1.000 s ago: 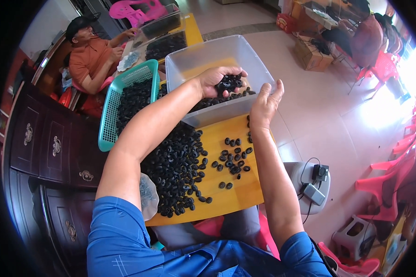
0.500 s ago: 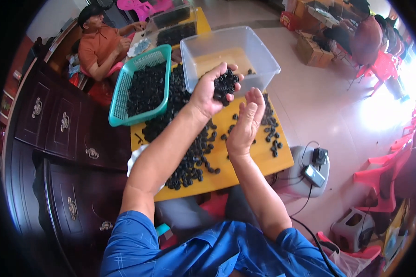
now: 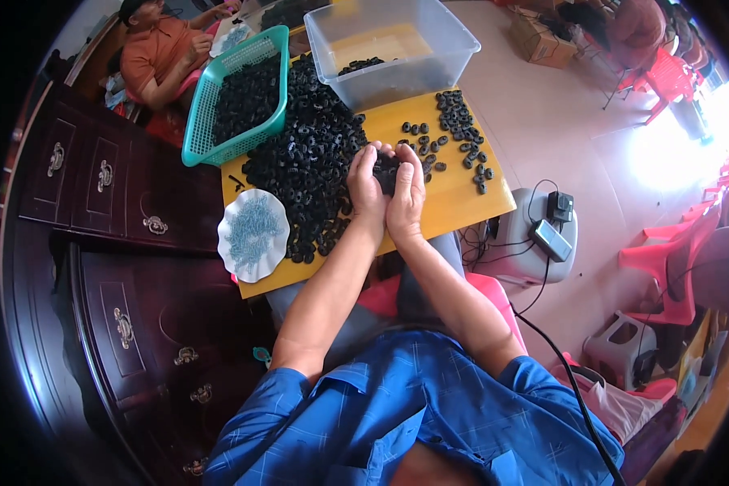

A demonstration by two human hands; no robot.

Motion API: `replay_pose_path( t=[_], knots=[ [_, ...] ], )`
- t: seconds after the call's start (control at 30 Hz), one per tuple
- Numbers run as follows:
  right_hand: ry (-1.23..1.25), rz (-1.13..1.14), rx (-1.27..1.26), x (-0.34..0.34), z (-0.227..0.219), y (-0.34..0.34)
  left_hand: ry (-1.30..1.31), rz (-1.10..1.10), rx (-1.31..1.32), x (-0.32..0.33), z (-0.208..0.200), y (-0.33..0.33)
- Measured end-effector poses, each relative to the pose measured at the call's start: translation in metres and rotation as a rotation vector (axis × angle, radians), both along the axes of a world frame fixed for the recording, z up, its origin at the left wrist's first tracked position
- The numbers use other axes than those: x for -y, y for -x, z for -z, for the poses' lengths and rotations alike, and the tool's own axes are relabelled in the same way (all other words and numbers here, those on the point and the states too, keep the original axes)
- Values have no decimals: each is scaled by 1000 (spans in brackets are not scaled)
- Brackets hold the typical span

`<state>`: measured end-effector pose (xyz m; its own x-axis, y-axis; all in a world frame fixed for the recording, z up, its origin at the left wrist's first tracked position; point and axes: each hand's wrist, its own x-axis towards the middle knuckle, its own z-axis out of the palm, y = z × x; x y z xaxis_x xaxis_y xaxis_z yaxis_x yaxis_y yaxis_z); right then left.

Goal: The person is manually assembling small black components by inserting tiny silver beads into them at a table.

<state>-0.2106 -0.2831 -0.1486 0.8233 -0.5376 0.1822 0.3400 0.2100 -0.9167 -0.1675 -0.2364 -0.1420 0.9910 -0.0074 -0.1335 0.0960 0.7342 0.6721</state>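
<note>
Small black oval pieces (image 3: 386, 172) are gathered between my two cupped hands, low over the yellow tabletop (image 3: 454, 206). My left hand (image 3: 366, 186) curves around them on one side and my right hand (image 3: 407, 193) closes on the other, the wrists nearly touching. Beside my left hand spreads a large heap of the same black pieces (image 3: 308, 130). More loose black pieces (image 3: 459, 121) lie scattered to the right of my right hand. Beyond my hands stands a clear plastic bin (image 3: 413, 69) with a small pile of black pieces inside.
A green basket (image 3: 279, 105) full of black pieces stands at the far left. A white scalloped plate (image 3: 275, 251) holds thin bluish bits by the near left edge. Dark wooden drawers (image 3: 121, 211) flank the table's left. A co-worker (image 3: 158, 61) sits at the far left; a grey stool (image 3: 522, 251) carries devices and cables.
Both hands have come down and nearer from beside the clear bin and closed together. A pile of black pieces now shows in the bin. The white plate has come into fuller view.
</note>
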Motion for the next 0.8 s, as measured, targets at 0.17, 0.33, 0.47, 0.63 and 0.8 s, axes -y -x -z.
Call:
replay_pose_path(
  t=[0.17,0.33,0.47,0.63,0.8],
  knots=[
    [75,31,22,2,0,-1,-183,-145,118,-3,-1,2],
    [82,40,79,14,3,1,-443,-231,281,-15,-1,-6],
    [21,33,71,28,4,5,-687,-233,424,-22,-19,2],
    [-30,-31,142,43,-6,17,-1421,-171,996,-36,-47,38],
    [70,-95,62,59,-15,37,-1682,-54,1041,-45,-35,57]
  ],
)
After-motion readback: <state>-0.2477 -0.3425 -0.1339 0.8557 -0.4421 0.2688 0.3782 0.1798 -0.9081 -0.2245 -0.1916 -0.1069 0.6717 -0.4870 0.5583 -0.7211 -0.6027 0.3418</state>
